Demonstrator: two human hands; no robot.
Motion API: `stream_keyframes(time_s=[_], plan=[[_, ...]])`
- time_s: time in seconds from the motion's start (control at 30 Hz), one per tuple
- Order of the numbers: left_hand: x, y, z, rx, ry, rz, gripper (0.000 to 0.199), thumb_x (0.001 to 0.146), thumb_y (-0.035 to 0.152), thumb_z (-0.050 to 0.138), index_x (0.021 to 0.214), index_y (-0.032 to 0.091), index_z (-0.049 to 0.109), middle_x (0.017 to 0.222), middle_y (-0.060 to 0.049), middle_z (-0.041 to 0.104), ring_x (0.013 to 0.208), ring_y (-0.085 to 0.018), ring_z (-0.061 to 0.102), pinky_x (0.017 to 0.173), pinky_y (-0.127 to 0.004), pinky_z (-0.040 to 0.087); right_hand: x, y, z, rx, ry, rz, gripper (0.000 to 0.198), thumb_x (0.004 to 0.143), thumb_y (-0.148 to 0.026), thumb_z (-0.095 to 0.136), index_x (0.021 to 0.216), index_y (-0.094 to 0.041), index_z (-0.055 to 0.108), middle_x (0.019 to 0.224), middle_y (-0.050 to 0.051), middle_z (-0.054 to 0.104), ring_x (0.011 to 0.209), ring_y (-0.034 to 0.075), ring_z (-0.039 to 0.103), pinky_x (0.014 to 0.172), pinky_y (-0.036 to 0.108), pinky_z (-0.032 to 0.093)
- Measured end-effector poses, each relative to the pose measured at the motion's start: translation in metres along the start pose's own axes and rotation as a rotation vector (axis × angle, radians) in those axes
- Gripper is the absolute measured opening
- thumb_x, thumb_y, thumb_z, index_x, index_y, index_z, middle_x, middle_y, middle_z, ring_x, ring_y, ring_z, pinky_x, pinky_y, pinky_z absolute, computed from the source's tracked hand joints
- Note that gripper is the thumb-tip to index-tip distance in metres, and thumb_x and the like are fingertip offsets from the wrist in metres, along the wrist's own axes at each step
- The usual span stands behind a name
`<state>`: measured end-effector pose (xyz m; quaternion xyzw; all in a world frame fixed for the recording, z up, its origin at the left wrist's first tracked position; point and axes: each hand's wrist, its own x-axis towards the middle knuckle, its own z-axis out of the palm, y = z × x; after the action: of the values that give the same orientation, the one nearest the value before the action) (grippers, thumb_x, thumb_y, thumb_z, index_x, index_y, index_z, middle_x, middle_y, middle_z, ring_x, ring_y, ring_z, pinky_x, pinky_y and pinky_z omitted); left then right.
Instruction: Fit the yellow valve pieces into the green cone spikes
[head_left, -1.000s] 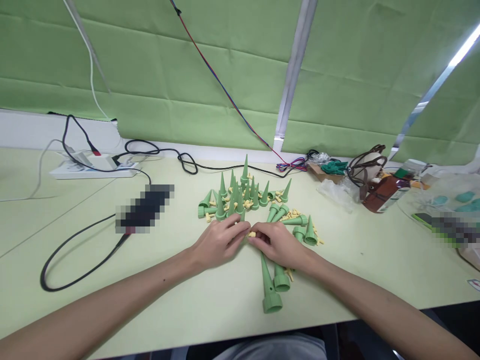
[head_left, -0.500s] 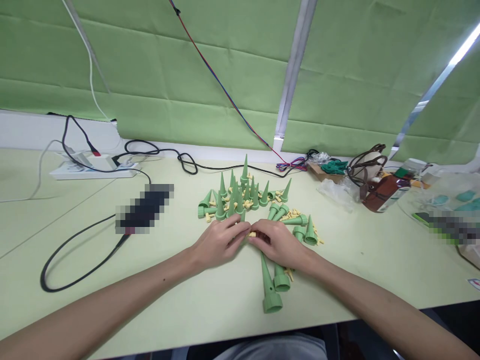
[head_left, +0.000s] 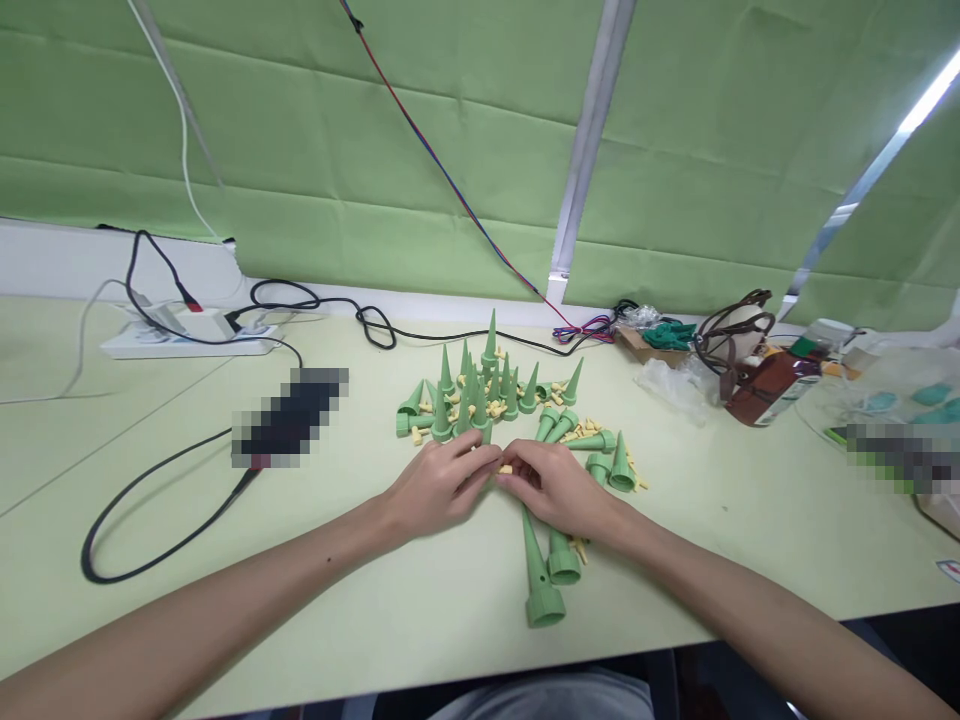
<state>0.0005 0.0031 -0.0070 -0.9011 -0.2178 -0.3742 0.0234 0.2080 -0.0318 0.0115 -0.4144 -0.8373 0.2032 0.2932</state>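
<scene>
My left hand [head_left: 439, 485] and my right hand [head_left: 559, 487] meet fingertip to fingertip just above the table. Between the right thumb and fingers is a small yellow plastic valve [head_left: 506, 469]. The left fingers are pinched together against it; what they grip is hidden. Behind the left hand stands a cluster of green plastic watering spikes [head_left: 480, 400], points up, with yellow valves among them. More green spikes [head_left: 598, 441] and loose yellow valves [head_left: 589, 429] lie beyond the right hand. A long green spike [head_left: 541, 585] lies under the right wrist, beside a shorter one [head_left: 562, 562].
A pixelated dark device [head_left: 289, 418] with a looped black cable lies to the left, near a white power strip [head_left: 191, 340]. At the back right are a brown bottle [head_left: 772, 388], plastic bags [head_left: 679, 385] and a cardboard box [head_left: 649, 348]. Cables run along the wall.
</scene>
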Motion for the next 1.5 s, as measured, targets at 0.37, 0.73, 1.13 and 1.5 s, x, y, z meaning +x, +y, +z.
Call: stream_keyframes(time_s=[0.37,0.73,1.13,1.5], plan=[[-0.0016,-0.0016,0.0010,0.015,0.006,0.007,0.013,0.098,0.016,0.048,0.102,0.018,0.060,0.077,-0.001,0.053,0.058,-0.010,0.045,0.049,-0.023,0.033,0.0006,0.0031,0.0011,-0.017,-0.020,-0.027,0.010,0.093,-0.019,0.061,0.083,-0.018,0.058,0.069,-0.002,0.058,0.062,0.013,0.052,0.058,0.024,0.037],[-0.0012,-0.0007,0.0008,-0.020,-0.019,-0.002,0.013,0.097,0.015,0.048,0.102,0.018,0.060,0.078,-0.001,0.054,0.059,-0.010,0.047,0.050,-0.023,0.033,0.0000,0.0015,0.0021,-0.018,0.000,-0.031,0.014,0.093,-0.017,0.061,0.080,-0.019,0.055,0.067,-0.003,0.056,0.060,0.013,0.049,0.057,0.024,0.035],[-0.0016,-0.0009,0.0005,-0.026,-0.028,-0.010,0.013,0.098,0.016,0.047,0.102,0.018,0.060,0.078,-0.001,0.054,0.059,-0.011,0.048,0.051,-0.022,0.033,0.0007,0.0010,0.0008,0.012,-0.006,0.001,0.007,0.093,-0.018,0.061,0.087,-0.019,0.056,0.070,-0.003,0.058,0.063,0.013,0.052,0.059,0.023,0.037],[-0.0026,-0.0024,0.0016,-0.022,-0.045,-0.012,0.013,0.097,0.015,0.048,0.101,0.018,0.060,0.079,-0.001,0.056,0.062,-0.011,0.051,0.051,-0.023,0.035,0.0006,0.0021,0.0010,0.007,-0.015,-0.008,0.011,0.092,-0.018,0.062,0.084,-0.018,0.055,0.069,-0.003,0.057,0.062,0.013,0.052,0.058,0.023,0.036]])
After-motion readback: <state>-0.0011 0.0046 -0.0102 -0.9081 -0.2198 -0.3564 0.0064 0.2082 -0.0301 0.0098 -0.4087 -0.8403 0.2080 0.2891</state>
